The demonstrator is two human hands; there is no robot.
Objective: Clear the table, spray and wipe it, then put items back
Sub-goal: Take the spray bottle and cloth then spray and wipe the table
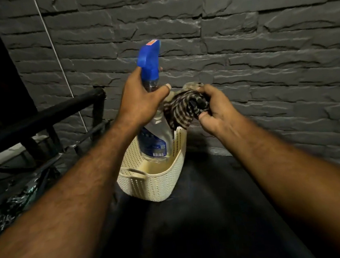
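- Left hand (140,102): fingers and thumb curled round the neck of the spray bottle (155,143), just under its blue trigger head (149,61). Thumb tip shows on the right side of the neck; one fingertip peeks out past the far side of the head.
- Spray bottle: upright, leaning slightly. Clear body with a blue label and a barcode near the bottom. Orange sticker on top of the head. Its lower part sits inside the basket (154,185); cannot tell whether the base rests on the basket floor or hangs just above it.
- Right hand (215,111): fingers curled over a bunched cloth (182,110), thumb pressed in from below. Firm grip, nothing else in it.
- Cloth: dark and pale stripes, crumpled. Held just right of the bottle, touching or nearly touching it. Its lower end hangs at the far rim of the basket.
- Basket: cream plastic, perforated weave pattern, handle slot on the near-left side. Stands on the dark desk (205,209), close to the wall.
- Wall (262,54): grey rough stone-look cladding, fills the background.
- Black railing (36,116) at left, beside the desk. Thin white cord (60,65) runs down the wall behind it.
- Both forearms bare, reaching in from the bottom corners.
- Lighting dim; desk surface detail not readable.
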